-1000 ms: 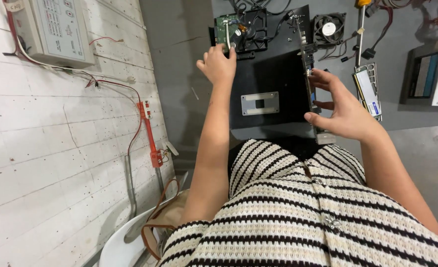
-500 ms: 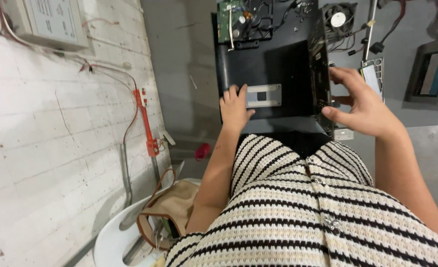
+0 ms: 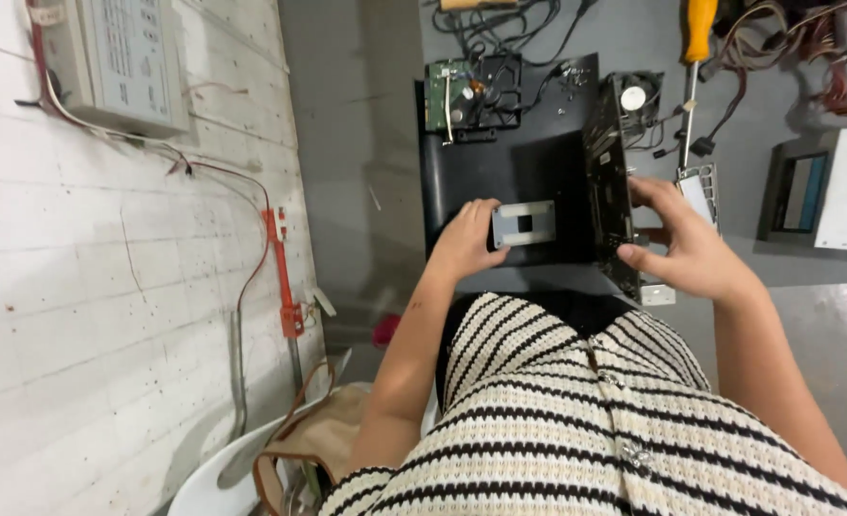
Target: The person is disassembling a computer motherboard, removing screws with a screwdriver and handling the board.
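Observation:
My left hand [image 3: 464,241] holds a small square grey processor chip [image 3: 524,224] over the black mat [image 3: 500,172] on the grey table. To its right, my right hand [image 3: 686,244] grips a dark circuit board [image 3: 613,191] that stands on its edge along the mat's right side. At the mat's far end lie a green circuit board [image 3: 440,96] and a black fan frame [image 3: 495,91] with wires.
A cooling fan [image 3: 637,98], an orange-handled screwdriver [image 3: 696,57], a small metal bracket [image 3: 699,186], cable bundles and a grey box [image 3: 825,191] lie on the table's right part. On the white brick wall at left hang a beige box [image 3: 122,62] and red wiring. A white chair carries a tan bag [image 3: 314,444].
My left hand came back from the far end of the mat to the grey chip and now holds it. My right hand stays on the upright board.

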